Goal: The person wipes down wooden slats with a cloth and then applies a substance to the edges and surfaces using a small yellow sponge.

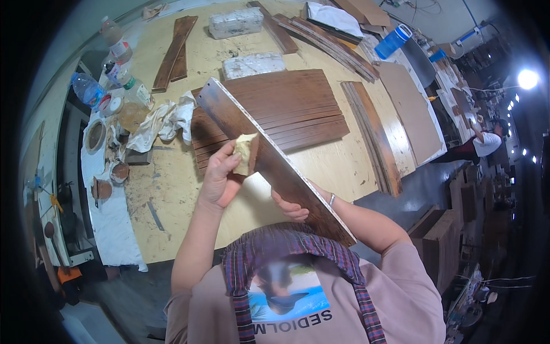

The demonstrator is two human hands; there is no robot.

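A long brown wooden board with a pale, rough edge is held tilted across the front of my body. My right hand grips it near its lower end, fingers wrapped round the near side. In my left hand, pinched between thumb and fingers, is a yellowish sanding pad with a reddish-brown side. The pad is up against the board's near face or just beside it; which one I cannot tell. Behind the board, several dark brown planks lie side by side on the pale worktable.
Crumpled white cloth, jars and plastic bottles crowd the table's left side. Stacked strips lie at the right, and more planks farther back. Two wrapped blocks stand beyond. A blue bottle is at the far right.
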